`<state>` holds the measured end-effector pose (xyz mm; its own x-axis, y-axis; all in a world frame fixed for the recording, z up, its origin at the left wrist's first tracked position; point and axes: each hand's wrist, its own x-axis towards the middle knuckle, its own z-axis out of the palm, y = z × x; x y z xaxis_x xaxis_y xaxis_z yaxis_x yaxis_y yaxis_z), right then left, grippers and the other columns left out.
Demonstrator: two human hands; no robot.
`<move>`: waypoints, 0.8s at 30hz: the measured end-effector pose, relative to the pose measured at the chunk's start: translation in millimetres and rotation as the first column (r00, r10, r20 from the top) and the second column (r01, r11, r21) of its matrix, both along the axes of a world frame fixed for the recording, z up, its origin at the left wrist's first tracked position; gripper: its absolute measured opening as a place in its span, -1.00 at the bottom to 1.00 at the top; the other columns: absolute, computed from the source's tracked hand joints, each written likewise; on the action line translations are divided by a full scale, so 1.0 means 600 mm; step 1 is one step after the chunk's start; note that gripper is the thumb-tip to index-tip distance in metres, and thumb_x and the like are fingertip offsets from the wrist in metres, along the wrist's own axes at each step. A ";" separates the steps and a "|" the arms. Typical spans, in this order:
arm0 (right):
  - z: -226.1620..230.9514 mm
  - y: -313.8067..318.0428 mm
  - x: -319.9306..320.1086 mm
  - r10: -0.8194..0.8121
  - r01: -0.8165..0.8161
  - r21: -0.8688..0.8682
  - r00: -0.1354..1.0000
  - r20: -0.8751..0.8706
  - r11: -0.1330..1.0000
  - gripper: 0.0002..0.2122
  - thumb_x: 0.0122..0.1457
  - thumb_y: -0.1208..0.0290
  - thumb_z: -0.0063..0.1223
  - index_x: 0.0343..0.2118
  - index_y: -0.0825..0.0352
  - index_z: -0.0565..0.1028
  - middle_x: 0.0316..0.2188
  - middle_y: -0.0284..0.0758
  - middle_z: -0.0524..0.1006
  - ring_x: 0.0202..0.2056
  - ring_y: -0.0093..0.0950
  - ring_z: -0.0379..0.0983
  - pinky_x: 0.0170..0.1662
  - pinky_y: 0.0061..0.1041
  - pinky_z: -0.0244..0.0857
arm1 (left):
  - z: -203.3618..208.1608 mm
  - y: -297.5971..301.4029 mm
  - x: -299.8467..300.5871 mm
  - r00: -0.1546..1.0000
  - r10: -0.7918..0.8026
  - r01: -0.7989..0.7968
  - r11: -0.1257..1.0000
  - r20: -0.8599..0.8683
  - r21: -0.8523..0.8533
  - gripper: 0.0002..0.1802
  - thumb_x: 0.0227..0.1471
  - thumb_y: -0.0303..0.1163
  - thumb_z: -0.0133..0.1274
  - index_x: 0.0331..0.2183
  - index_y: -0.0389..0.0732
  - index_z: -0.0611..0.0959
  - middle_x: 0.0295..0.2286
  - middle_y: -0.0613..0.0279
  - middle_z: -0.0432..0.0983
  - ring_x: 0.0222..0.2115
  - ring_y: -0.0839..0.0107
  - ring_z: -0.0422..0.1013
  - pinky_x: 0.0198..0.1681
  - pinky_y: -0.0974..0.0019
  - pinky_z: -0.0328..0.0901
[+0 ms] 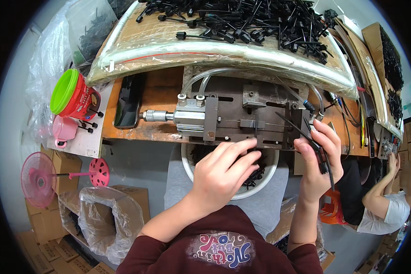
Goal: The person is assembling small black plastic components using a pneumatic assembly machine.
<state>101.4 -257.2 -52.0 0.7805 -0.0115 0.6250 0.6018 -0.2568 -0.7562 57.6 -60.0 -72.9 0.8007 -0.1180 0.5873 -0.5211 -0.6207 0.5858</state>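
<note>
A metal clamping fixture (251, 123) with an air cylinder (190, 118) at its left sits on the wooden bench in front of me. My left hand (226, 171) is at the fixture's front edge, its fingers curled and closed at the tips. A thin black plastic stem (255, 127) stands at those fingertips, reaching up to the small middle block; the thumb is hidden. To the right, my right hand (322, 160) is closed around several black plastic stems (325, 167), which stick out above and below the fingers. Under the bench edge, a white basket (185, 166) holds more black pieces.
A wrapped board (169, 57) heaped with black stems (242, 27) spans the bench's back. Clear hoses (205, 73) arch over the fixture. At left are a phone (129, 102), a red bucket (80, 98) and a pink cup (65, 129). Another person (388, 208) works at far right.
</note>
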 end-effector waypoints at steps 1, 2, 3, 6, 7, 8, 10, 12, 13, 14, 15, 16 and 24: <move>-0.002 0.007 -0.001 0.007 -0.007 0.022 1.000 0.010 1.000 -0.72 -0.01 0.78 0.23 -0.18 0.50 0.55 -0.04 -0.08 0.48 -0.31 -0.36 0.62 -0.17 -0.48 0.53 | -0.008 -0.003 0.010 0.997 0.047 -0.052 0.995 0.063 0.086 -0.66 -0.27 -0.49 0.34 -0.31 -0.27 0.71 -0.16 0.16 0.60 -0.30 0.27 0.52 -0.28 0.34 0.42; -0.001 0.008 -0.001 -0.001 0.004 -0.049 0.999 0.050 0.999 -0.73 0.01 0.78 0.23 -0.18 0.51 0.55 -0.04 -0.07 0.48 -0.27 -0.33 0.63 -0.17 -0.45 0.54 | -0.016 -0.003 0.018 0.996 0.045 -0.055 0.989 0.076 0.136 -0.68 -0.27 -0.49 0.33 -0.32 -0.28 0.71 -0.13 0.15 0.60 -0.32 0.28 0.52 -0.28 0.33 0.41; -0.004 0.009 -0.004 -0.021 0.026 -0.081 0.997 0.069 0.996 -0.73 0.01 0.78 0.23 -0.18 0.51 0.55 -0.04 -0.06 0.48 -0.27 -0.32 0.63 -0.17 -0.46 0.54 | -0.025 -0.005 0.022 0.996 0.040 -0.054 0.982 0.082 0.181 -0.69 -0.26 -0.48 0.32 -0.33 -0.28 0.71 -0.10 0.14 0.59 -0.33 0.29 0.52 -0.28 0.32 0.40; -0.012 0.009 -0.014 -0.060 0.080 -0.165 0.991 0.120 0.983 -0.71 0.00 0.79 0.24 -0.17 0.50 0.55 -0.04 -0.06 0.48 -0.25 -0.29 0.63 -0.17 -0.46 0.58 | -0.034 -0.012 0.026 0.995 0.048 -0.069 0.958 0.083 0.278 -0.73 -0.23 -0.48 0.29 -0.34 -0.28 0.70 -0.07 0.12 0.58 -0.40 0.33 0.51 -0.29 0.33 0.38; -0.015 0.008 -0.017 -0.054 0.076 -0.173 0.990 0.132 0.982 -0.71 -0.01 0.79 0.25 -0.17 0.49 0.55 -0.04 -0.06 0.48 -0.25 -0.29 0.63 -0.18 -0.46 0.58 | -0.035 -0.012 0.026 0.995 0.055 -0.077 0.950 0.081 0.304 -0.74 -0.22 -0.48 0.29 -0.35 -0.28 0.70 -0.06 0.12 0.59 -0.42 0.34 0.51 -0.30 0.33 0.37; -0.017 0.007 -0.020 -0.046 0.072 -0.181 0.989 0.143 0.981 -0.70 -0.02 0.79 0.25 -0.17 0.49 0.56 -0.04 -0.06 0.48 -0.25 -0.28 0.63 -0.19 -0.46 0.59 | -0.034 -0.012 0.028 0.995 0.058 -0.079 0.947 0.077 0.311 -0.73 -0.22 -0.48 0.29 -0.34 -0.27 0.70 -0.06 0.12 0.59 -0.44 0.35 0.51 -0.30 0.33 0.37; -0.023 0.006 -0.025 -0.062 0.100 -0.218 0.983 0.174 0.971 -0.67 -0.08 0.77 0.32 -0.18 0.47 0.57 -0.08 -0.06 0.51 -0.26 -0.32 0.63 -0.23 -0.47 0.60 | -0.032 -0.012 0.033 0.995 0.067 -0.085 0.943 0.068 0.323 -0.72 -0.23 -0.48 0.30 -0.34 -0.27 0.71 -0.06 0.12 0.59 -0.47 0.37 0.50 -0.32 0.34 0.37; -0.026 0.000 -0.029 -0.054 0.114 -0.277 0.975 0.217 0.954 -0.66 -0.10 0.75 0.36 -0.19 0.46 0.58 -0.11 -0.07 0.52 -0.29 -0.34 0.63 -0.25 -0.48 0.60 | -0.033 -0.007 0.040 0.997 0.051 -0.068 0.950 0.064 0.306 -0.73 -0.23 -0.47 0.30 -0.35 -0.26 0.71 -0.06 0.12 0.59 -0.48 0.38 0.51 -0.33 0.36 0.36; -0.026 -0.002 -0.030 -0.049 0.123 -0.306 0.970 0.238 0.944 -0.66 -0.11 0.74 0.37 -0.20 0.46 0.58 -0.12 -0.08 0.53 -0.30 -0.35 0.62 -0.27 -0.48 0.60 | -0.033 -0.005 0.042 0.997 0.042 -0.059 0.953 0.062 0.297 -0.73 -0.23 -0.47 0.30 -0.35 -0.26 0.71 -0.06 0.13 0.59 -0.49 0.39 0.51 -0.33 0.36 0.36; -0.024 0.000 -0.030 -0.069 0.159 -0.318 0.958 0.278 0.935 -0.65 -0.13 0.70 0.40 -0.21 0.44 0.59 -0.17 -0.10 0.56 -0.32 -0.36 0.62 -0.28 -0.49 0.60 | -0.034 -0.006 0.041 0.997 0.050 -0.065 0.952 0.055 0.300 -0.74 -0.23 -0.47 0.31 -0.35 -0.25 0.71 -0.06 0.13 0.59 -0.49 0.39 0.51 -0.34 0.37 0.36; -0.026 0.000 -0.031 -0.072 0.163 -0.318 0.958 0.278 0.934 -0.66 -0.13 0.70 0.40 -0.21 0.43 0.59 -0.17 -0.10 0.56 -0.32 -0.36 0.62 -0.28 -0.49 0.60 | -0.035 -0.007 0.039 0.997 0.057 -0.070 0.950 0.049 0.303 -0.74 -0.23 -0.46 0.31 -0.36 -0.25 0.71 -0.06 0.14 0.59 -0.50 0.40 0.51 -0.36 0.38 0.36; -0.028 0.000 -0.033 -0.076 0.166 -0.318 0.957 0.278 0.934 -0.66 -0.12 0.70 0.40 -0.22 0.43 0.59 -0.17 -0.10 0.57 -0.33 -0.36 0.62 -0.28 -0.48 0.60 | -0.036 -0.008 0.039 0.997 0.065 -0.075 0.949 0.043 0.308 -0.74 -0.23 -0.46 0.31 -0.36 -0.25 0.71 -0.06 0.14 0.59 -0.51 0.41 0.51 -0.37 0.38 0.36; -0.053 0.008 -0.035 -0.073 0.205 -0.342 0.930 0.360 0.917 -0.68 -0.11 0.65 0.41 -0.23 0.41 0.62 -0.23 -0.15 0.61 -0.35 -0.38 0.63 -0.33 -0.52 0.58 | -0.031 -0.008 0.040 0.997 0.077 -0.079 0.952 0.020 0.297 -0.74 -0.23 -0.46 0.32 -0.35 -0.22 0.72 -0.07 0.17 0.60 -0.53 0.41 0.52 -0.41 0.39 0.37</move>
<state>80.3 -252.4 -83.6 0.5327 0.1774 0.8275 0.7378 -0.5763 -0.3514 81.5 -65.0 -91.4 0.8097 -0.2253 0.5418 -0.4680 -0.8049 0.3647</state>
